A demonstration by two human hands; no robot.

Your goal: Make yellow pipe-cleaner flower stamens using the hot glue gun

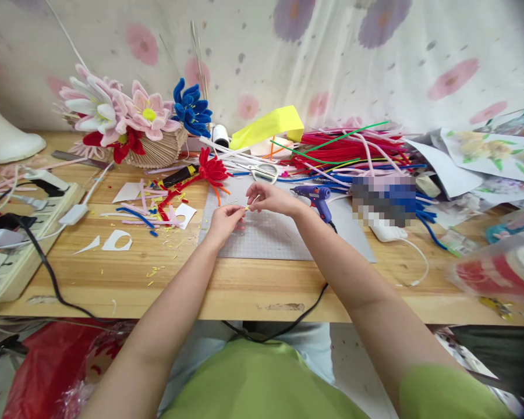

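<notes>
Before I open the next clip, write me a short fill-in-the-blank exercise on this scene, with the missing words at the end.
At the fingertips of the left hand and right hand is a tiny piece coloured ____.
The flat gridded mat on the wooden table is coloured ____.
From the wearer's viewpoint, the purple plastic glue gun lies to the ____ of both hands.

Missing words: yellow; grey; right.
</notes>
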